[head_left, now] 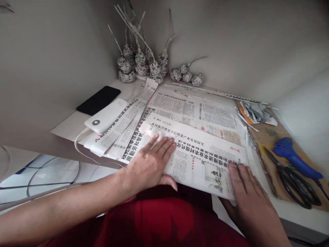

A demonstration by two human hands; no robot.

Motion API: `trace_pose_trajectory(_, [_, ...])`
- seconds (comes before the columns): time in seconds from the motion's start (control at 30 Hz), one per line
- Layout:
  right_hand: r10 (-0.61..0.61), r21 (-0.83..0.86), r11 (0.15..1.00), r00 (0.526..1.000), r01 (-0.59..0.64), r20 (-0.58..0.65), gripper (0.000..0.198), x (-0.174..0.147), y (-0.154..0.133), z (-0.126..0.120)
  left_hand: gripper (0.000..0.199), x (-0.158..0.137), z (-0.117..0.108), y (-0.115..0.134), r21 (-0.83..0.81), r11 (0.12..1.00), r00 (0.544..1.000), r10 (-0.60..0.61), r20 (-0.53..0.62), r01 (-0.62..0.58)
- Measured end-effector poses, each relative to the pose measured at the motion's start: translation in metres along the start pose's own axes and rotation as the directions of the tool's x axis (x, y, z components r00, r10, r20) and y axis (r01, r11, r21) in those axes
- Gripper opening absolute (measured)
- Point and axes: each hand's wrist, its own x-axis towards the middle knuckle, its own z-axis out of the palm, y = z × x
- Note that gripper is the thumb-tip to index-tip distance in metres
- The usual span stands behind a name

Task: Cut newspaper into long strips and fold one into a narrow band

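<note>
A folded newspaper sheet (pixel 195 161) lies along the front edge of the table, its near part folded over in a broad strip. My left hand (pixel 151 159) rests flat on its left half, fingers stretched and thumb apart near the front edge. At the right end, my right hand (pixel 248 188) lies with extended fingers on the paper, while its thumb sits by the front edge, partly hidden. Beneath and behind is another open newspaper sheet (pixel 169 103). Left of it, cut newspaper strips (pixel 123 120) overlap in a fan.
A white power bank (pixel 105 116) with a cable and a black phone (pixel 99 99) lie left. Woven paper gourds (pixel 141 63) stand at the back, near thin paper rods (pixel 218 92). On cardboard (pixel 259 137) at right are black scissors (pixel 295 183) and a blue glue gun (pixel 295 157).
</note>
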Motion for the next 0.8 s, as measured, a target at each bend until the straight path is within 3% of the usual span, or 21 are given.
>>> trace_pose_trajectory(0.23, [0.006, -0.01, 1.0, 1.0, -0.007, -0.007, 0.08, 0.001, -0.002, -0.002, 0.104, -0.033, -0.013, -0.047, 0.164, 0.979, 0.991, -0.132, 0.037, 0.124])
trace_pose_trajectory(0.4, [0.02, 0.005, 1.0, 0.999, -0.02, -0.029, 0.08, 0.001, -0.003, 0.001, 0.093, -0.045, -0.022, -0.063, 0.261, 0.944, 0.975, -0.22, 0.035, 0.204])
trace_pose_trajectory(0.63, [0.016, -0.004, 1.0, 0.998, -0.017, -0.058, 0.082, 0.0, -0.002, 0.004, 0.093, -0.037, -0.023, -0.053, 0.247, 0.917, 0.949, -0.311, -0.052, 0.314])
trace_pose_trajectory(0.73, [0.005, -0.023, 1.0, 0.998, -0.007, -0.059, 0.081, 0.001, -0.004, 0.002, 0.087, -0.023, -0.02, -0.034, 0.204, 0.916, 0.937, -0.33, -0.111, 0.347])
trace_pose_trajectory(0.8, [0.004, -0.028, 1.0, 0.998, -0.006, -0.059, 0.082, 0.002, -0.005, 0.001, 0.086, -0.007, -0.016, -0.013, 0.134, 0.952, 0.961, -0.268, -0.074, 0.276])
